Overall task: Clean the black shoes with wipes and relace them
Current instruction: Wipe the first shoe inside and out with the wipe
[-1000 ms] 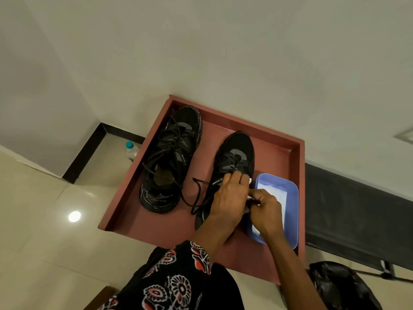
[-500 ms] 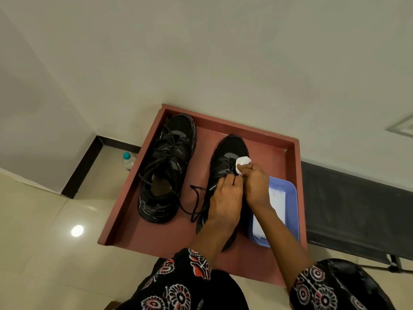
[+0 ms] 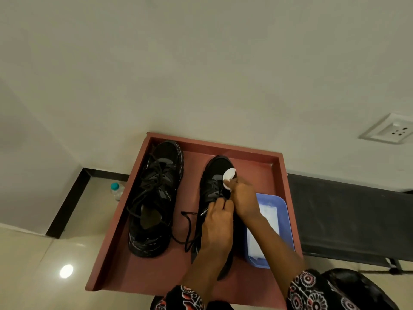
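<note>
Two black shoes stand toe-away on a red-brown tray (image 3: 125, 222). The left shoe (image 3: 156, 198) is laced loosely. On the right shoe (image 3: 214, 173), my left hand (image 3: 218, 229) grips the upper by the tongue, its loose lace (image 3: 190, 231) trailing to the left. My right hand (image 3: 242, 198) presses a bunched white wipe (image 3: 229, 177) against the shoe's toe area. A blue tub (image 3: 285, 211) with white wipes (image 3: 268, 211) sits just right of this shoe, partly behind my right forearm.
The tray's raised rim runs along the left, back and right sides, against a pale wall. A small bottle with a teal cap (image 3: 116, 190) stands on the floor to the left. A dark bench (image 3: 348, 215) lies to the right, a black bag (image 3: 366, 287) below it.
My right hand left the blue tub with a wipe and moved up onto the right shoe's toe. My left hand stayed on that shoe.
</note>
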